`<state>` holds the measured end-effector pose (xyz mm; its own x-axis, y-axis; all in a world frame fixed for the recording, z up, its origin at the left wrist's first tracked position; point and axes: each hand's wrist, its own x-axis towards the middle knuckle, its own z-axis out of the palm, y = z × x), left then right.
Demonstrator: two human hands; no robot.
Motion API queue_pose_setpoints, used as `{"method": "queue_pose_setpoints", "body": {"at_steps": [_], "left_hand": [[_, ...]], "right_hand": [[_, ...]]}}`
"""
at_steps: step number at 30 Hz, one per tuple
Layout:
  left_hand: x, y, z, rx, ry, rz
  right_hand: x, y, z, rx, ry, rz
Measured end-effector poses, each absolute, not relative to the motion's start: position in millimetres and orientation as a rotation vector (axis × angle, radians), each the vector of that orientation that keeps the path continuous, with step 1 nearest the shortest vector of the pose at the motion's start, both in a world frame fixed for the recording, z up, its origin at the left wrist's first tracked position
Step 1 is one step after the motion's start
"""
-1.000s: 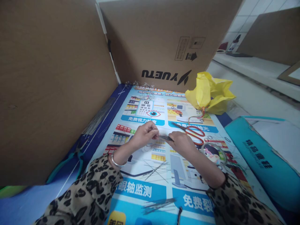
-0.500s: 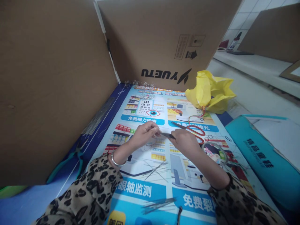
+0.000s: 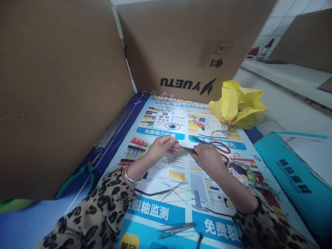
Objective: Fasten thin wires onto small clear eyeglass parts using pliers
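Observation:
My right hand (image 3: 209, 159) is closed round a dark tool with a tapered, pointed end (image 3: 190, 150). Its kind is hard to tell, because the fist covers the rest of it. The tool points left, its tip right by the fingertips of my left hand (image 3: 164, 148). That hand is closed, thumb pressed to the fingers; whatever is pinched there is too small to make out. Just beyond my right hand lie scissors with red handles (image 3: 220, 147). Thin wires (image 3: 172, 190) cross on the printed sheet below my hands, and a bundle of wires (image 3: 177, 229) lies nearer me.
Cardboard walls (image 3: 166, 45) stand at the left and back. Pliers with teal handles (image 3: 86, 173) lie at left beside more wires (image 3: 114, 128). To the right are a yellow paper flower shape (image 3: 236, 103), a roll of clear tape (image 3: 252, 176) and a turquoise box (image 3: 287, 173).
The whole view has shifted slightly. My left hand's fingers have turned a little and show more below the thumb. My right hand keeps its hold on the dark tool.

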<state>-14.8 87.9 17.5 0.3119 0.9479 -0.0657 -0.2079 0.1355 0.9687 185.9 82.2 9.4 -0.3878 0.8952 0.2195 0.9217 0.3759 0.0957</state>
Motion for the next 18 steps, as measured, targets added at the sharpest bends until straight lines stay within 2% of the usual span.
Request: {"method": "queue_pose_setpoints", "body": {"at_steps": [11,14,18], "left_hand": [[-7.5,87.2,15.3,0.985,0.933,1.075],[-7.8,88.4,15.3,0.959,0.969,1.175],[-7.6,88.8,14.8,0.955,1.005,1.293]], "right_hand": [[185.3,81.1,4.3,-1.621,-2.479,-0.372],[181.2,80.5,5.2,-1.721,-2.371,-0.157],[172.8,75.3,10.7,-1.725,-2.192,0.423]]}}
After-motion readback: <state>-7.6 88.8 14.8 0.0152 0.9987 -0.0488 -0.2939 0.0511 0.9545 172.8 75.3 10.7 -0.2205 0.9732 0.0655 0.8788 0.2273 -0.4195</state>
